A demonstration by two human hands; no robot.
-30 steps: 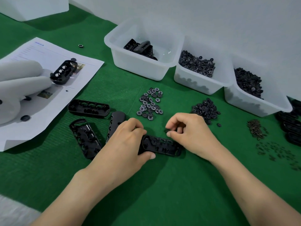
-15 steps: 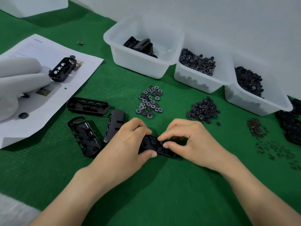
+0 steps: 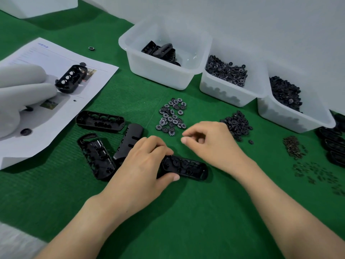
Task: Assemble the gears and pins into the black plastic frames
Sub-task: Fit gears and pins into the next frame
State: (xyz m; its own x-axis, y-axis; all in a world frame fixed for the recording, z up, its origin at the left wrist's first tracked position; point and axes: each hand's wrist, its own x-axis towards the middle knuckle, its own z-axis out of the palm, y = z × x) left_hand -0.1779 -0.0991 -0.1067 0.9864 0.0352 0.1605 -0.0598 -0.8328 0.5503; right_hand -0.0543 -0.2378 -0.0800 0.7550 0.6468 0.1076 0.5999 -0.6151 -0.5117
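The oblong black plastic frame [image 3: 183, 166] lies flat on the green felt mat [image 3: 186, 212], near centre, open side up. I see the left hand [image 3: 141, 171] palm-down over its left end, thumb pressed against the near edge and fingers curled over the far edge, clamping it. The right hand [image 3: 211, 144] hovers above the mat just beyond the frame, wrist raised, thumb and forefinger pinched nearly together; I cannot tell whether they hold anything. Just beyond lies a cluster of white-marked black gears [image 3: 171, 116]; to its right, a heap of plain black gears [image 3: 237, 124].
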